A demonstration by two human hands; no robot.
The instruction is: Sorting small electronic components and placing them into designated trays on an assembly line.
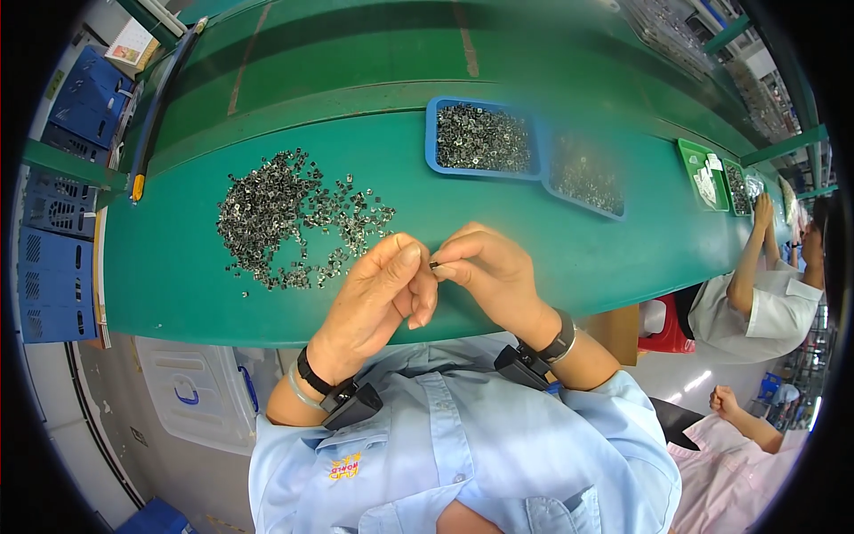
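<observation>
My right hand [498, 271] pinches a small dark part [433, 265] between thumb and forefinger, over the front of the green table [213, 316]. Close against it, my left hand [378, 285] is closed, its thumb pressed to the curled fingers. Whatever those fingers hold, if anything, is hidden. Beyond my left hand spreads a loose pile of small black and silvery metal parts [267, 209], thinning out toward the right. Past my right hand stands a blue tray [485, 174] full of similar parts.
A second blue tray [583, 210] of small parts, partly blurred, adjoins the first. A green tray [689, 165] with white items lies farther right, near a co-worker's hands [763, 212]. Blue crates [58, 285] stand at the left. Below the table edge is a lidded plastic box [191, 392].
</observation>
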